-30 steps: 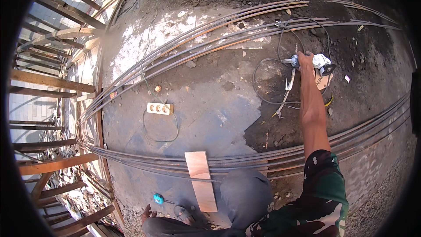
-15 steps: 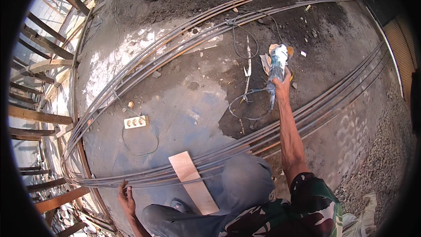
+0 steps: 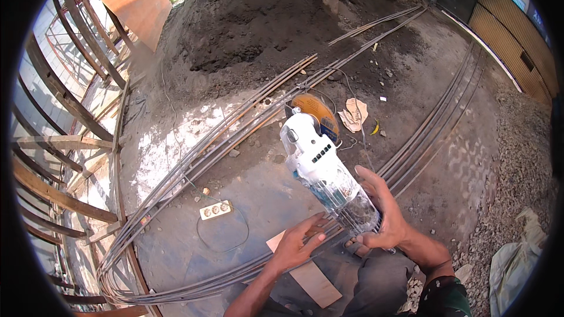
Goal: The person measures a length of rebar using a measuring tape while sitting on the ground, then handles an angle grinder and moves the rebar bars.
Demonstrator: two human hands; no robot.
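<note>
An angle grinder with a dusty white and teal body is raised in front of me, its orange cutting disc at the far end. My right hand grips the rear of its body, thumb on the near side and fingers round the right side. Close to the grinder's lower left side is my left hand, fingers spread and holding nothing; whether its fingertips touch the tool I cannot tell. A flat wooden board lies below my hands, across long metal rods.
A white power strip with a cable rests on the floor at left. More rods curve across the ground. Crumpled brown paper lies beyond the grinder. A dark soil heap rises behind; wooden posts stand at left, gravel at right.
The grinder has been lifted from the ground at the far right and brought close to me in my right hand. My left hand has moved up and right towards it. The view has tilted up.
</note>
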